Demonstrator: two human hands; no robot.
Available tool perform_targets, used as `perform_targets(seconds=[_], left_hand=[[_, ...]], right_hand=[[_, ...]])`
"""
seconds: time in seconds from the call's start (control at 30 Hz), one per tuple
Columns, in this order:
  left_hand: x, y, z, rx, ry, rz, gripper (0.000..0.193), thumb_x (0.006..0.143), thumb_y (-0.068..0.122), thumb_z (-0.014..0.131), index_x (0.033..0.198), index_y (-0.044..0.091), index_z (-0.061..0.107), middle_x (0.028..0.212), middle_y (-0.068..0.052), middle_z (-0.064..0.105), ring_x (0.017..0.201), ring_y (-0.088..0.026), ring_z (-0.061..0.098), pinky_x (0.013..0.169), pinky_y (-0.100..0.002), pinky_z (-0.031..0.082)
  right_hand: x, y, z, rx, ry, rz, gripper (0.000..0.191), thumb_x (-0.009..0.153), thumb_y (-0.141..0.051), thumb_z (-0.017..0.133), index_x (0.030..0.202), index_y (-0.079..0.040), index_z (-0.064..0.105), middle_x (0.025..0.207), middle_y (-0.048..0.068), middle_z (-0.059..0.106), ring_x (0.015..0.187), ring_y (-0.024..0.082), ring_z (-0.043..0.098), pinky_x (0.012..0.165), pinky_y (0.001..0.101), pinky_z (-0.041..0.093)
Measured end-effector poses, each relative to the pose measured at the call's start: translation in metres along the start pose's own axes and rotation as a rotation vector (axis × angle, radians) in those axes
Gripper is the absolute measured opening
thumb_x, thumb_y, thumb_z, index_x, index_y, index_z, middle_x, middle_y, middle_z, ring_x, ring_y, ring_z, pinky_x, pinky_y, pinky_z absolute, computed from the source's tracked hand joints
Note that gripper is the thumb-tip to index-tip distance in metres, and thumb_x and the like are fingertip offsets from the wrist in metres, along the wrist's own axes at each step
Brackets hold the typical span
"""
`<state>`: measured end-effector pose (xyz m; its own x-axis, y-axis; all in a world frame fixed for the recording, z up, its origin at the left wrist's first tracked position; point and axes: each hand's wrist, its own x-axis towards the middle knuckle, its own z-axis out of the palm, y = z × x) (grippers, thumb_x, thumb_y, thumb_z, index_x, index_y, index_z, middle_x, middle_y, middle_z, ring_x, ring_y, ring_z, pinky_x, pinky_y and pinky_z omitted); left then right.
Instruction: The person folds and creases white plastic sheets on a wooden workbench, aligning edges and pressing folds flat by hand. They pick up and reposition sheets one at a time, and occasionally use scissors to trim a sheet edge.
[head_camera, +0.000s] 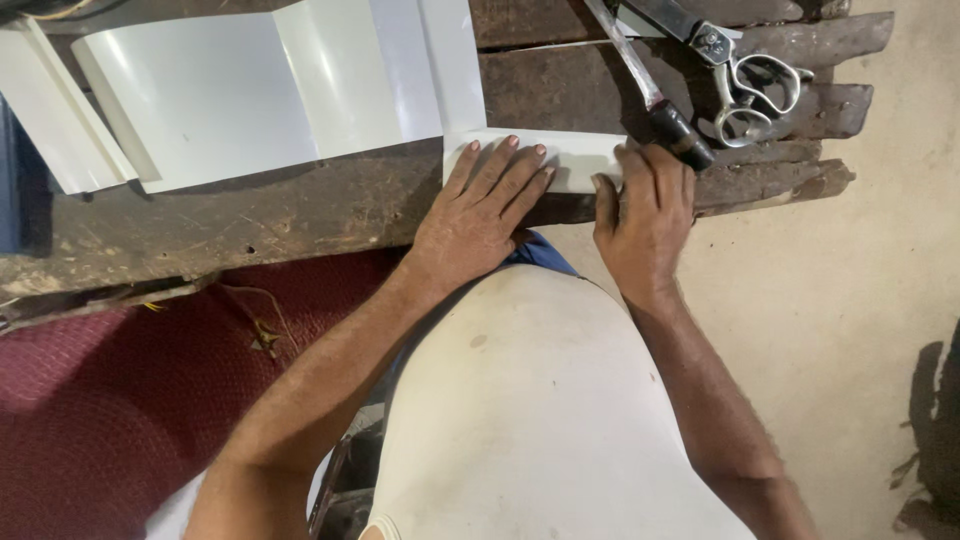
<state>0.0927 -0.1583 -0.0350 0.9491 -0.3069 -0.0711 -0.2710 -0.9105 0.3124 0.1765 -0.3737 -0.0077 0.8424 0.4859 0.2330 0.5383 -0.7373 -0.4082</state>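
Observation:
A white sheet-metal strip (572, 158) lies along the near edge of a rough wooden bench (300, 215). My left hand (482, 205) rests flat on the strip's left end, fingers spread and pointing away from me. My right hand (643, 205) presses on the strip's right end with its fingers curled over it, close to the dark handle of a long tool (676, 128). A larger white curved sheet (260, 85) lies on the bench beyond and to the left, joined to the strip near my left hand.
Metal shears (745, 75) lie at the bench's far right. Another white sheet piece (50, 115) sits at the far left. A red woven mat (120, 400) covers the floor to my left, and bare tan floor (860, 300) lies right.

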Motion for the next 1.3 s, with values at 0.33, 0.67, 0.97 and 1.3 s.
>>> perform_targets(seconds=[0.33, 0.67, 0.97, 1.3], left_hand=[[-0.001, -0.007, 0.018, 0.026, 0.099, 0.017, 0.066, 0.102, 0.034, 0.062, 0.162, 0.017, 0.042, 0.171, -0.007, 0.028, 0.158, -0.028, 0.022, 0.131, -0.057, 0.013], [0.003, -0.006, 0.004, 0.047, 0.09, 0.018, 0.078, 0.088, 0.028, 0.072, 0.161, 0.017, 0.045, 0.17, -0.006, 0.032, 0.158, -0.027, 0.023, 0.129, -0.059, 0.013], [0.006, -0.002, 0.001, 0.037, 0.049, 0.017, 0.09, 0.08, 0.042, 0.083, 0.158, 0.016, 0.047, 0.167, -0.008, 0.038, 0.155, -0.029, 0.028, 0.127, -0.062, 0.018], [0.009, -0.001, -0.002, -0.006, 0.015, 0.003, 0.096, 0.077, 0.057, 0.082, 0.157, 0.017, 0.047, 0.166, -0.007, 0.036, 0.154, -0.028, 0.029, 0.127, -0.061, 0.019]], right_hand=[[-0.012, -0.009, 0.013, -0.074, -0.206, -0.14, 0.03, 0.103, -0.01, 0.07, 0.132, -0.005, 0.071, 0.142, 0.01, 0.06, 0.14, 0.03, 0.053, 0.115, 0.0524, 0.041], [-0.007, -0.012, 0.013, -0.054, -0.169, -0.11, 0.03, 0.099, -0.006, 0.07, 0.13, -0.008, 0.072, 0.139, 0.008, 0.063, 0.14, 0.028, 0.055, 0.113, 0.0515, 0.043], [-0.006, -0.008, 0.011, -0.041, -0.125, -0.116, 0.027, 0.1, -0.009, 0.072, 0.127, -0.008, 0.072, 0.137, 0.006, 0.064, 0.137, 0.026, 0.058, 0.109, 0.0501, 0.044], [-0.008, -0.005, 0.011, -0.002, -0.125, -0.1, 0.026, 0.098, -0.01, 0.073, 0.123, -0.008, 0.074, 0.135, 0.007, 0.066, 0.135, 0.027, 0.057, 0.109, 0.0503, 0.043]])
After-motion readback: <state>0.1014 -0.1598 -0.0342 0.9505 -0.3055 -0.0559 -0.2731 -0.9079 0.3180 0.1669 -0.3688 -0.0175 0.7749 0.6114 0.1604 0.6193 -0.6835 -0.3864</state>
